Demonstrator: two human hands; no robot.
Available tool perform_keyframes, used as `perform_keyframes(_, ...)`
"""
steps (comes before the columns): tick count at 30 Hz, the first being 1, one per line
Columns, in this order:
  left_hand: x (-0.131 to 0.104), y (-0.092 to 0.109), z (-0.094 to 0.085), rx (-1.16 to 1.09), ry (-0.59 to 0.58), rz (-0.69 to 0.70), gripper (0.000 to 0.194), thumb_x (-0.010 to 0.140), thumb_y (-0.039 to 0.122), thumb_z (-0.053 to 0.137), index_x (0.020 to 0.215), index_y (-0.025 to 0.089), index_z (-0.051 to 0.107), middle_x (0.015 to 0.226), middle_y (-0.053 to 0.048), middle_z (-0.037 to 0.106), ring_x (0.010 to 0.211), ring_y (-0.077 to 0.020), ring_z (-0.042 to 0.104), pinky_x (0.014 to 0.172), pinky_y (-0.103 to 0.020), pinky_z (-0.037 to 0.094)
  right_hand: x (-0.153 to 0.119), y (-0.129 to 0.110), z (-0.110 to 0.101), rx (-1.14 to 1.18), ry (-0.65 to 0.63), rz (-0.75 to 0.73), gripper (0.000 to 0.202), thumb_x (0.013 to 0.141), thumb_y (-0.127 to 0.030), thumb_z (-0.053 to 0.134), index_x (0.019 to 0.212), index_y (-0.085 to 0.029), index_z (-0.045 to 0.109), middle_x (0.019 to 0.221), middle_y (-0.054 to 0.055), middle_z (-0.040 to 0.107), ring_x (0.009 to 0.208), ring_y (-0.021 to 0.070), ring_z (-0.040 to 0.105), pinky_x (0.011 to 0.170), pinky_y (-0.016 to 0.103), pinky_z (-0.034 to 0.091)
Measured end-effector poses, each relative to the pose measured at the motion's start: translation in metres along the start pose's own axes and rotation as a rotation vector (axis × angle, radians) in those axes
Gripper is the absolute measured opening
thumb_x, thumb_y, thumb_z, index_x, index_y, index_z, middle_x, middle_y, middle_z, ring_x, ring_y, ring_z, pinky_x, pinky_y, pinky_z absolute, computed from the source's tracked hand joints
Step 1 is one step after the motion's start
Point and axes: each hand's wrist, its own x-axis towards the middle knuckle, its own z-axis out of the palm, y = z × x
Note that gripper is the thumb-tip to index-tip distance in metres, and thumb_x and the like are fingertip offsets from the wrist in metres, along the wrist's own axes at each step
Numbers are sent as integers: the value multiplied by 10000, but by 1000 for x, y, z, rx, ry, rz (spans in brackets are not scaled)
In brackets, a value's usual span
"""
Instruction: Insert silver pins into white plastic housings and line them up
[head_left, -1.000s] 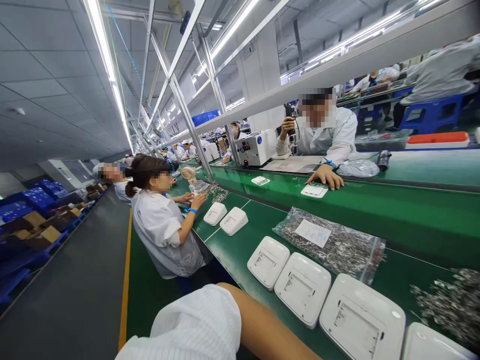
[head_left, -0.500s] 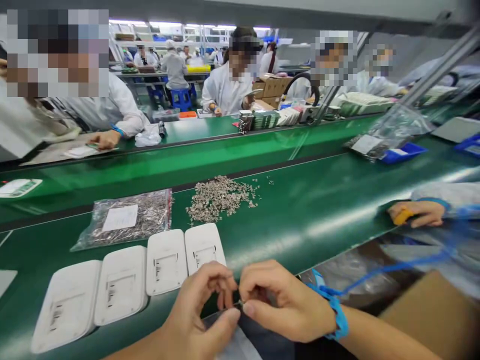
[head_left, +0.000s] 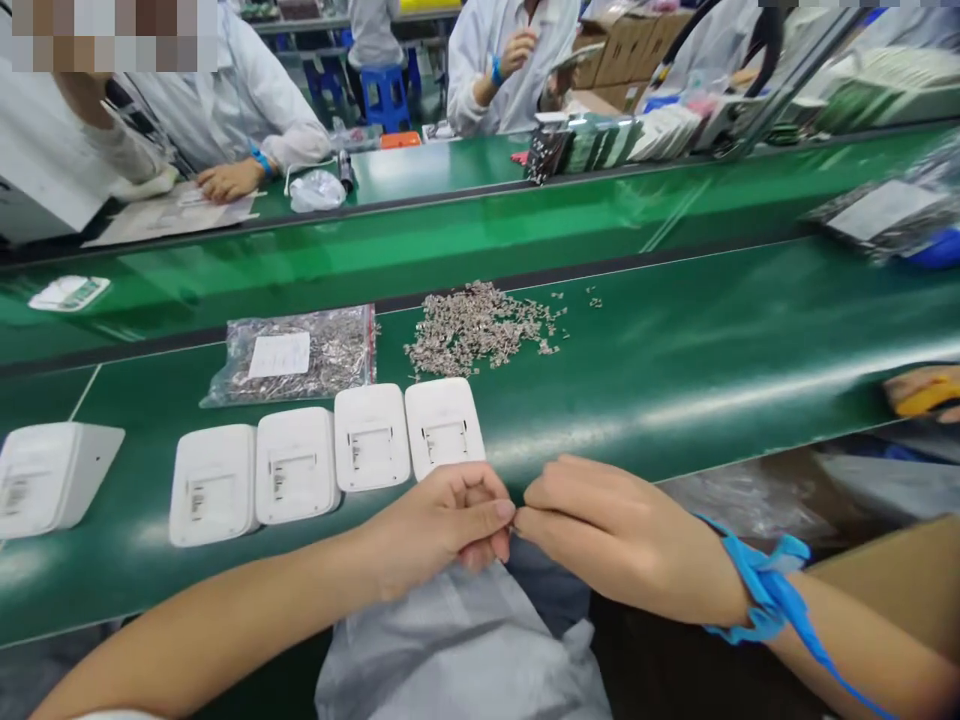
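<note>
My left hand (head_left: 450, 515) and my right hand (head_left: 622, 535) meet fingertip to fingertip above my lap, at the near edge of the green bench. Both are closed in a pinch. Whatever tiny thing sits between the fingertips is hidden. A blue wrist strap (head_left: 765, 590) circles my right wrist. Just beyond my left hand stands a white plastic housing (head_left: 442, 400) with a recessed opening, the rightmost of several in a row. Behind it lies a loose heap of small metal parts (head_left: 476, 335). To its left rests a clear bag of metal parts (head_left: 334, 355) with a white label.
Another white housing (head_left: 64, 475) stands apart at the far left. A green divider (head_left: 420, 240) runs behind the bench, with co-workers seated beyond it. At the right edge, a co-worker's hand (head_left: 911, 382) holds something yellow. A labelled bag (head_left: 885, 215) lies back right.
The view has tilted down and shifted left. My hands have drawn closer together and their fingers have closed; a small metal bit that showed between the fingertips is now hidden.
</note>
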Motion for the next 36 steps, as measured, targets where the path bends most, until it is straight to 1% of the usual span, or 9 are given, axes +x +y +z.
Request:
perform_keyframes(6,-8,4,-3,534,113,373,145,964,258,546,859,167,587,715,7,612,607,-76,529,574,-201,421,4,-6,0,154,13,151,180,976,-91,502,875,-131,645,794,52,598,719,146,503,637,282,392)
perform_keyframes(11,-13,8,-10,1196,63,1177,193,949,75,445,906,175,604,785,-44,659,678,-122,580,584,-251,471,12,-3,-7,699,-90,412,145,943,-159,568,809,-150,622,711,-4,537,631,97,466,563,228,360)
perform_keyframes(15,-12,17,-13,1585,28,1775,155,875,183,623,729,233,647,711,-33,663,562,-151,536,420,-301,399,13,-2,1,1222,-201,589,234,925,-313,620,763,-149,582,671,-21,494,572,81,414,504,211,343)
perform_keyframes(21,-11,25,-24,1765,-148,2004,180,881,262,652,702,257,676,751,-55,703,723,-196,651,489,-291,527,17,-13,5,1057,-59,548,164,876,-196,629,721,-149,601,685,-18,497,579,74,415,516,211,330)
perform_keyframes(25,-15,8,-26,1512,67,1817,61,842,267,706,839,247,649,848,-56,710,766,-204,654,517,-309,525,21,-20,-1,808,65,430,153,867,-115,592,722,-165,596,658,-26,490,578,78,430,529,216,338)
perform_keyframes(28,-22,-5,-19,1000,269,1244,269,890,422,662,1039,209,593,889,-72,684,721,-171,622,584,-316,517,22,-22,-5,702,121,342,118,881,-112,584,785,-173,616,675,-18,511,591,86,453,540,221,361)
perform_keyframes(32,-26,-6,-9,265,-4,207,512,986,607,359,890,156,581,662,-29,613,488,-83,485,458,-215,372,24,-22,-6,602,123,245,128,902,-86,549,860,-175,631,730,10,573,656,107,507,580,229,406)
perform_keyframes(34,-24,-4,-8,37,-180,-8,538,949,646,424,810,148,571,584,-15,595,402,-57,403,404,-196,294,25,-23,-5,567,106,198,153,911,-71,522,883,-172,633,758,24,589,682,112,521,594,230,420)
perform_keyframes(36,-22,-2,-9,-62,-260,-35,474,900,607,570,789,146,567,553,1,593,373,-40,365,393,-187,270,25,-23,-5,540,90,169,170,922,-67,500,889,-170,631,775,30,593,684,111,522,596,228,424)
